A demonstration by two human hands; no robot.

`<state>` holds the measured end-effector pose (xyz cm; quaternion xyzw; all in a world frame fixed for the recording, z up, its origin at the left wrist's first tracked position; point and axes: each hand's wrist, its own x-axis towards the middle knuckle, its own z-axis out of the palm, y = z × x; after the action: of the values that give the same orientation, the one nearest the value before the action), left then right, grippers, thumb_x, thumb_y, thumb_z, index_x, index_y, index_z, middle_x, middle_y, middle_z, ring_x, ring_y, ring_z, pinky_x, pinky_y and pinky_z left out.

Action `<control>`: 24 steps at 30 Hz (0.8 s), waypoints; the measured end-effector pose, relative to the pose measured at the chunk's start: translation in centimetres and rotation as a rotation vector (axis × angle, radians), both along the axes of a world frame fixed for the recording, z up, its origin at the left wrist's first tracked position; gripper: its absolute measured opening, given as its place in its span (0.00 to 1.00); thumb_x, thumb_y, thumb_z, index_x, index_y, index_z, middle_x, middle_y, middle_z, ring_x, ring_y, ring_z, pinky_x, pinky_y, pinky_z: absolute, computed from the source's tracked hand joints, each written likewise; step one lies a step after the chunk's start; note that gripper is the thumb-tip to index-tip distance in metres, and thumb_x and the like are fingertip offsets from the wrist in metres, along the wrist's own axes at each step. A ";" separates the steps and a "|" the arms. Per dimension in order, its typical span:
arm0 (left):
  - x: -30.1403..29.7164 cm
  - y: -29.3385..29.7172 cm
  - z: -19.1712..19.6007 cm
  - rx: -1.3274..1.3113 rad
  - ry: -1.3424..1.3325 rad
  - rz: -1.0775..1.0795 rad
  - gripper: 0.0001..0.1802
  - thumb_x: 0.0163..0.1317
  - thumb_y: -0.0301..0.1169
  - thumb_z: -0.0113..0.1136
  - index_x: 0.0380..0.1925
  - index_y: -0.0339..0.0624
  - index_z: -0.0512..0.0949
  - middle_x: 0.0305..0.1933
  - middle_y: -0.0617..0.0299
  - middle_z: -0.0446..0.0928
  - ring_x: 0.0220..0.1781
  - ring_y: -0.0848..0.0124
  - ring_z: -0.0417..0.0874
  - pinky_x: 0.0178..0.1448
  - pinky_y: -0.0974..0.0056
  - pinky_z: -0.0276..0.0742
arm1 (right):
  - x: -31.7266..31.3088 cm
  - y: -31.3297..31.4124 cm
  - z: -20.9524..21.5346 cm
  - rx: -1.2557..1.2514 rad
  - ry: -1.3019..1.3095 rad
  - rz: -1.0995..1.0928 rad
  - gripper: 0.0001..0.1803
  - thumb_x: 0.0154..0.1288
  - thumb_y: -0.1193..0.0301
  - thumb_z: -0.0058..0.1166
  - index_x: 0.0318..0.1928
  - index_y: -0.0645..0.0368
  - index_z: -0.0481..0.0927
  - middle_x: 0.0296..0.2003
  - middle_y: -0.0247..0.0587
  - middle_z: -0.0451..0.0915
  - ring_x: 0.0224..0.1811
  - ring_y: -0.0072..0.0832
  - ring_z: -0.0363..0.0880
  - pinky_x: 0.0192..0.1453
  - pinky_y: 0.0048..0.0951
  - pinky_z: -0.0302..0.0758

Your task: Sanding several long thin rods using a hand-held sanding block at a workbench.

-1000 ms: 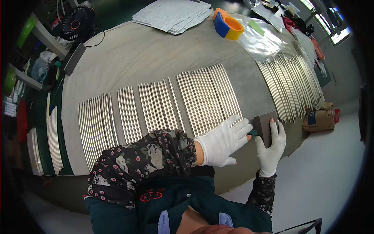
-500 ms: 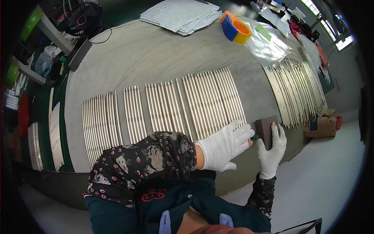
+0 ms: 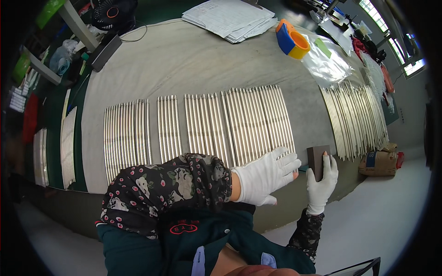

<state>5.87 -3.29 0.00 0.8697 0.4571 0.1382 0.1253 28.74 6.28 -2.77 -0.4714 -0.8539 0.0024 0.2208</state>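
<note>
Left hand (image 3: 267,177) slightly farther over rods (image 3: 258,122); dark, possibly abrasive block (image 3: 317,161).

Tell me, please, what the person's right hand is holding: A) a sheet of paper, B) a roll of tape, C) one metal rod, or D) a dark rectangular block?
D: the gloved right hand grips a dark rectangular block upright at the table edge.
</note>
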 end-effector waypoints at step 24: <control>-4.9 5.5 2.3 -0.331 0.209 0.092 0.35 0.65 0.56 0.50 0.63 0.42 0.71 0.65 0.51 0.70 0.73 0.56 0.62 0.78 0.46 0.47 | -17.5 3.5 5.1 0.037 0.004 0.338 0.31 0.50 0.59 0.64 0.55 0.58 0.80 0.51 0.60 0.78 0.49 0.50 0.79 0.53 0.42 0.77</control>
<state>0.93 2.19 2.27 0.8249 0.5235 -0.0244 0.2118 11.21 9.75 2.35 -0.3167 -0.9205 0.0247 0.2276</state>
